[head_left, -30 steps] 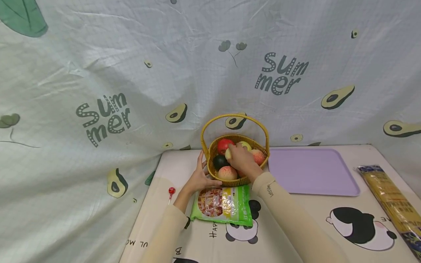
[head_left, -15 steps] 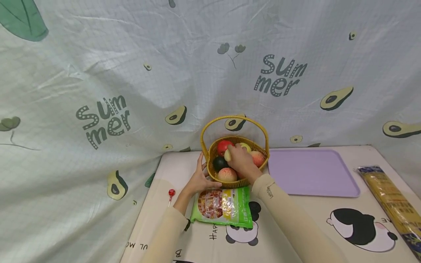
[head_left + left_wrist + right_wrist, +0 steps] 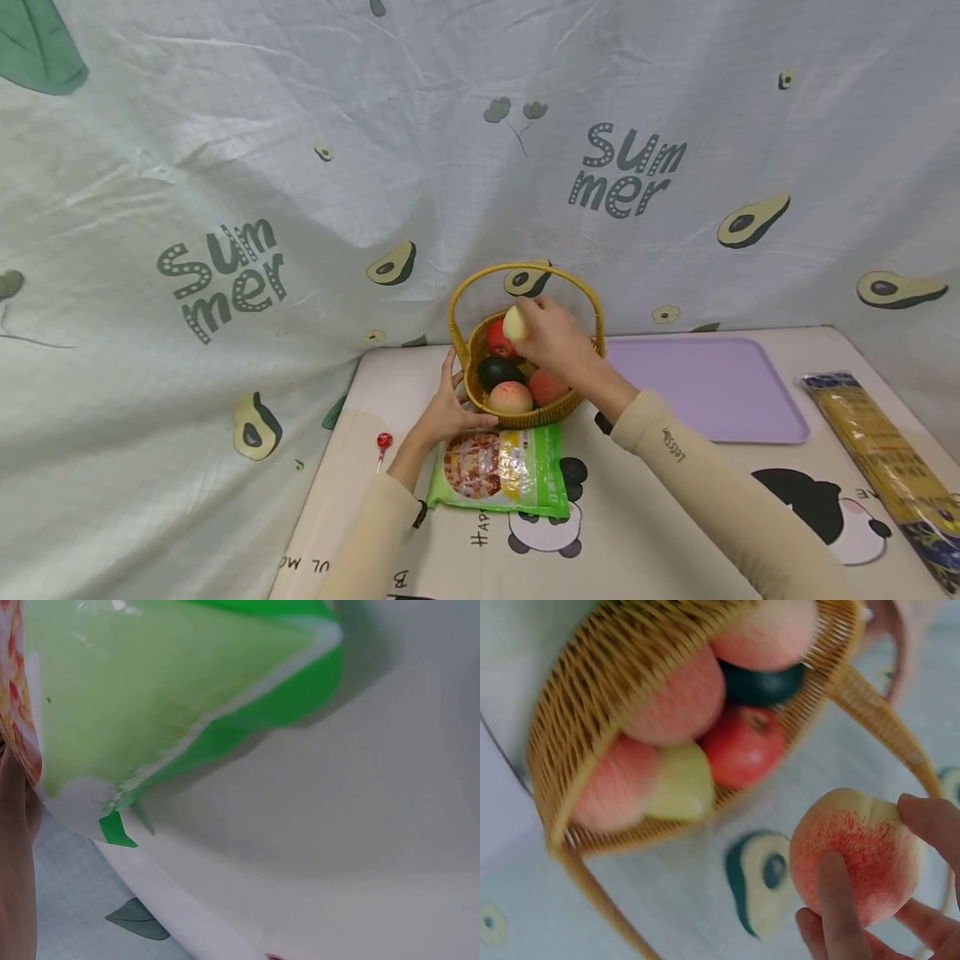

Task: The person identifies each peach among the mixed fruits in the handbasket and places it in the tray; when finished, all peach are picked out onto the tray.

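My right hand (image 3: 555, 335) grips a pale yellow and red peach (image 3: 881, 862) between thumb and fingers, held above the woven basket (image 3: 557, 412). In the basket lie a red fruit (image 3: 742, 747), a dark avocado (image 3: 761, 684), a yellow-green pear (image 3: 681, 784) and several peaches (image 3: 679, 701). My left hand (image 3: 446, 412) rests against the basket's left side, fingers extended along it and thumb along the front. Just below that hand lies a green food bag (image 3: 534, 483). Only a sliver of the left hand shows in the left wrist view.
The basket's tall arched handle (image 3: 525, 267) rises behind my right hand. To the right lie a purple tray (image 3: 705, 387) and a long yellow packet (image 3: 877, 458). A red lollipop (image 3: 384, 439) is at the left. A printed curtain (image 3: 360, 183) hangs behind the table.
My right hand has lifted the peach up out of the pile, uncovering another peach below. The left hand stays against the basket. The view has shifted slightly.
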Available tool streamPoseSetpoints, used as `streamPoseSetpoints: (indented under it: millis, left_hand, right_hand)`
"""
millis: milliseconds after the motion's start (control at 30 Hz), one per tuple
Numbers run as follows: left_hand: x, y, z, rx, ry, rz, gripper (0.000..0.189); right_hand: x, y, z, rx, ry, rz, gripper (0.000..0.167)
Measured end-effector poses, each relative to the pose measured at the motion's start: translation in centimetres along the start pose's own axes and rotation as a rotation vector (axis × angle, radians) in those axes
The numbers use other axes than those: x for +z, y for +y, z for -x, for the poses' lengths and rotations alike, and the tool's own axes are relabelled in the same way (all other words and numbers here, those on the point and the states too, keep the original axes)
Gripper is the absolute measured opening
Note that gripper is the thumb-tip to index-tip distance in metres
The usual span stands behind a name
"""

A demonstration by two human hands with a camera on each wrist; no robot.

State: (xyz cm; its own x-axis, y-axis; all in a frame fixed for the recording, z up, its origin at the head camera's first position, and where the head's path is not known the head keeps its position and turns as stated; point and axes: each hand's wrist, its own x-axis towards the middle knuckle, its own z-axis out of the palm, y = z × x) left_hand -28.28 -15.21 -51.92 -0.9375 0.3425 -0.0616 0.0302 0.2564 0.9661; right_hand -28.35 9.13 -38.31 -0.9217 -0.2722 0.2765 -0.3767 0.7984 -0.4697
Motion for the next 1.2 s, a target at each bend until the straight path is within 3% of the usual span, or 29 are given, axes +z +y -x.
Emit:
streamPoseSetpoints:
  millis: [100, 267, 433, 567, 767, 933, 1033, 1200]
  left_hand:
    - [0.0, 0.1, 0.0, 0.002, 0.001, 0.01, 0.142]
    - [0.0, 0.0, 0.0, 0.012, 0.001, 0.011, 0.142]
    - [0.0, -0.1, 0.1, 0.015, 0.002, 0.008, 0.141]
    - [0.0, 0.0, 0.1, 0.014, -0.003, 0.007, 0.142]
    - [-0.1, 0.1, -0.1, 0.016, -0.01, 0.008, 0.142]
    - [-0.2, 0.2, -0.2, 0.012, -0.011, 0.01, 0.142]
    - [0.0, 0.1, -0.2, 0.005, -0.003, 0.0, 0.142]
    - [0.1, -0.1, 0.0, 0.001, 0.006, -0.021, 0.14]
  right_hand:
    - [-2.4, 0.1, 0.9, -0.028, 0.06, -0.043, 0.061]
    - [-6.2, 1.3, 2.6, 0.009, 0.151, -0.077, 0.066]
    - [-9.0, 4.5, 4.3, 0.106, 0.217, -0.057, 0.065]
    - [-10.0, 7.9, 5.4, 0.191, 0.223, -0.043, 0.065]
    - [-8.3, 12.9, 6.7, 0.226, 0.224, -0.011, 0.055]
    - [-5.1, 15.9, 7.5, 0.29, 0.134, 0.004, 0.061]
    - [-3.0, 17.0, 7.7, 0.351, 0.046, 0.001, 0.069]
    - [-0.3, 16.8, 7.5, 0.38, -0.016, -0.028, 0.072]
